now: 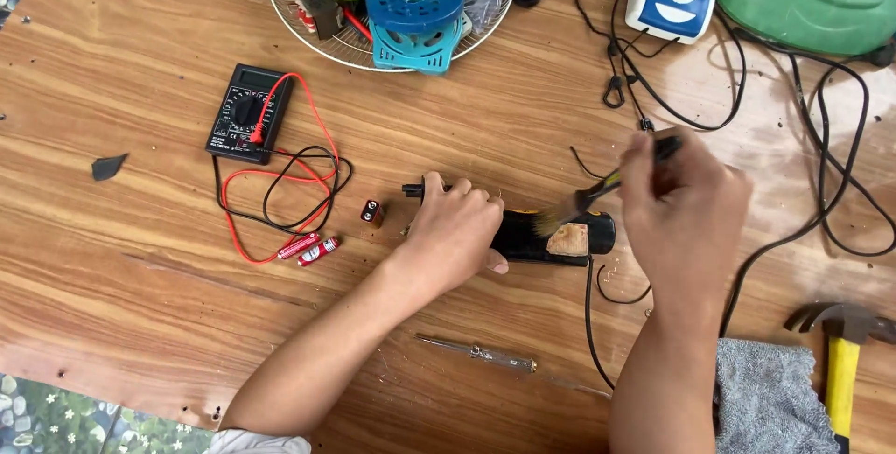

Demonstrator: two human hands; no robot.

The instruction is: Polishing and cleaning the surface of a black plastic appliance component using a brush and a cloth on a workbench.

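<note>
while two hands (457,230) work — one brush (583,200), two batteries (308,249).

Bare surface (121,258) at left and lower left: open passage. Multimeter (248,113) with red and black leads (285,197) blocks upper left approach. Two red batteries (308,249) near leads. Wire basket (280,6) crowds top edge. Black cables (821,165) sprawl across right. Screwdriver (481,353) lies between forearms. Hammer (840,351), grey cloth (770,398) obstruct lower right corner.

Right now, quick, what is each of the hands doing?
Left hand: closed around the black cylinder-shaped device, holding it on the table.
Right hand: closed on a small brush, bristles on the device.
</note>
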